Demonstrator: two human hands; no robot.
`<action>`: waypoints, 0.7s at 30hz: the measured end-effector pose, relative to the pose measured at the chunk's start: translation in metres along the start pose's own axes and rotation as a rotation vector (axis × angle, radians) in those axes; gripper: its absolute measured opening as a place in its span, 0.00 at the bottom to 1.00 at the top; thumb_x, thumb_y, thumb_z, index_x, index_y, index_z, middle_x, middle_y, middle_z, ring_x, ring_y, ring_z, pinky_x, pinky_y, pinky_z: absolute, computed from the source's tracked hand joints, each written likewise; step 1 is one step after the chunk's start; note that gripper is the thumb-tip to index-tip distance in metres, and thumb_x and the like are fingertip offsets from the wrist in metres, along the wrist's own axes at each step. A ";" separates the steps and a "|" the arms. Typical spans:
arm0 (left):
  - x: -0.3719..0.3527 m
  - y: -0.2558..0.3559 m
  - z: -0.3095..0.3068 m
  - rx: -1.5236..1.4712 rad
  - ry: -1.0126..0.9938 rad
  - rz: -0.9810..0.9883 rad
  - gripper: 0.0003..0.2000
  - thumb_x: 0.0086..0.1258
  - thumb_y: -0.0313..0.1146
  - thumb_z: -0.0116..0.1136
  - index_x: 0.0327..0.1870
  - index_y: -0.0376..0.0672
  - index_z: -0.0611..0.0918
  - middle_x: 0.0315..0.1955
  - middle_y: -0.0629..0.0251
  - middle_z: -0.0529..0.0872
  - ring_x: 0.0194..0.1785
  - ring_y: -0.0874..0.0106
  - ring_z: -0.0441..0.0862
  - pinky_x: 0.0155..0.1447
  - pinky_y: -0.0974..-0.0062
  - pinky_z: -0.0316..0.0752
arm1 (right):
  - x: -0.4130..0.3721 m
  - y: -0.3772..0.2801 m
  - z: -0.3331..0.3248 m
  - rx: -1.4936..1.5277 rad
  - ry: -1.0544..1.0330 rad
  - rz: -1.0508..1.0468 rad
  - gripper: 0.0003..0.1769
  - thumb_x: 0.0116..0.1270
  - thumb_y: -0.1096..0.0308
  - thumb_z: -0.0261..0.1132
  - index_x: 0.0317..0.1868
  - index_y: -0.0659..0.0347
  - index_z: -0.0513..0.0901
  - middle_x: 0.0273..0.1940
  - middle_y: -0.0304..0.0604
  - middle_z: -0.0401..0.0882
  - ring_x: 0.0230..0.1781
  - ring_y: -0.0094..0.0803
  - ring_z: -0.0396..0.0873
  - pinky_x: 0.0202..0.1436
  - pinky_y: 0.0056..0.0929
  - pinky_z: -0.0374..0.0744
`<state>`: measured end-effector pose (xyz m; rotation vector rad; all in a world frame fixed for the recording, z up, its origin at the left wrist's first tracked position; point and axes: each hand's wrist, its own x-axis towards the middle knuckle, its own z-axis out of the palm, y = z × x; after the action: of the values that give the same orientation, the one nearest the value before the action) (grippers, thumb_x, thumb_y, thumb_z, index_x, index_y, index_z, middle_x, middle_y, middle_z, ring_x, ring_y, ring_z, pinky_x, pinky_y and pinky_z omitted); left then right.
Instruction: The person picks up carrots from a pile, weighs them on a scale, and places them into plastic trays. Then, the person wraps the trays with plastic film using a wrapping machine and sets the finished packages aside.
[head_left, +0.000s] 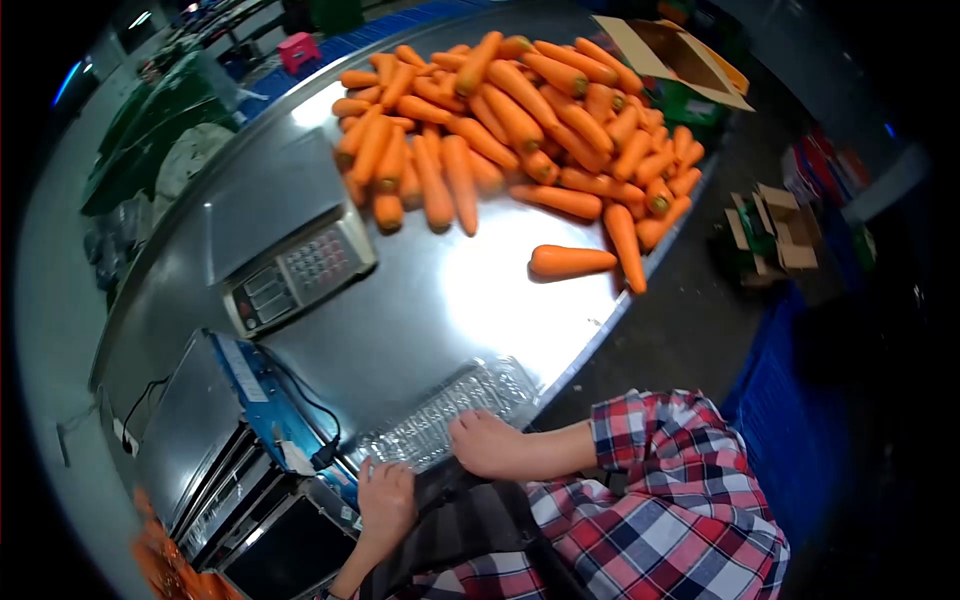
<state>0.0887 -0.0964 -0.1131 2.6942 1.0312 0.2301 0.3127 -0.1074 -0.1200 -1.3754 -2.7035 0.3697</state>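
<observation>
At the near edge of the metal table lie clear, ridged plastic trays [440, 412]. My left hand [387, 500] is at their left end, its fingers curled at the near rim. My right hand [487, 443] rests at their near side further right, fingers bent against the plastic. Whether either hand grips a tray firmly is hard to make out. Beyond the trays, a single carrot [572, 261] lies apart from a large heap of carrots [520, 110] at the far side of the table.
A weighing scale [300, 270] stands on the metal table [400, 310] at the left. Nearer is a blue and steel machine [245, 375] with a black cable. Open cardboard boxes [790, 230] are beyond the right edge, and a pink stool [297, 50] is at the back.
</observation>
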 end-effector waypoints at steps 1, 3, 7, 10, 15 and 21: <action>-0.002 0.001 0.001 0.004 -0.007 -0.007 0.09 0.50 0.26 0.53 0.33 0.38 0.78 0.34 0.60 0.81 0.44 0.62 0.76 0.62 0.50 0.61 | -0.001 -0.003 -0.004 -0.012 -0.035 0.029 0.10 0.53 0.67 0.57 0.29 0.63 0.81 0.35 0.46 0.73 0.39 0.38 0.71 0.35 0.33 0.71; -0.002 0.001 0.001 0.028 -0.003 -0.023 0.07 0.50 0.26 0.53 0.32 0.38 0.78 0.34 0.60 0.81 0.43 0.62 0.76 0.63 0.49 0.60 | -0.001 -0.011 -0.002 -0.078 -0.050 0.053 0.09 0.53 0.67 0.57 0.27 0.63 0.81 0.34 0.46 0.74 0.38 0.38 0.71 0.35 0.33 0.70; 0.000 0.003 -0.008 0.002 -0.114 -0.068 0.08 0.53 0.28 0.59 0.33 0.37 0.79 0.34 0.59 0.81 0.45 0.60 0.76 0.64 0.48 0.57 | 0.011 0.005 0.004 -0.061 0.061 -0.040 0.08 0.51 0.67 0.59 0.27 0.62 0.81 0.32 0.46 0.76 0.37 0.39 0.73 0.40 0.35 0.74; 0.011 0.008 -0.017 -0.084 0.017 -0.108 0.12 0.54 0.32 0.63 0.37 0.36 0.79 0.36 0.58 0.82 0.49 0.58 0.76 0.65 0.47 0.57 | 0.017 0.018 0.001 0.055 0.174 -0.084 0.08 0.52 0.67 0.58 0.29 0.62 0.80 0.33 0.44 0.76 0.38 0.38 0.73 0.41 0.35 0.74; 0.028 0.011 -0.024 -0.122 -0.026 -0.035 0.16 0.53 0.30 0.64 0.44 0.41 0.80 0.40 0.59 0.82 0.50 0.59 0.77 0.63 0.52 0.60 | 0.015 0.022 -0.008 0.182 0.235 -0.135 0.09 0.54 0.66 0.58 0.32 0.63 0.76 0.33 0.44 0.73 0.39 0.39 0.73 0.42 0.35 0.74; 0.057 -0.012 -0.037 -0.077 0.078 -0.081 0.15 0.55 0.24 0.60 0.46 0.44 0.81 0.49 0.60 0.81 0.54 0.59 0.76 0.57 0.62 0.68 | 0.022 0.056 -0.063 0.327 0.599 -0.262 0.06 0.57 0.68 0.61 0.33 0.62 0.76 0.38 0.45 0.74 0.41 0.41 0.73 0.44 0.36 0.73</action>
<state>0.1144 -0.0434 -0.0778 2.5873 1.1272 0.3552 0.3556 -0.0471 -0.0744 -0.8535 -2.1675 0.2975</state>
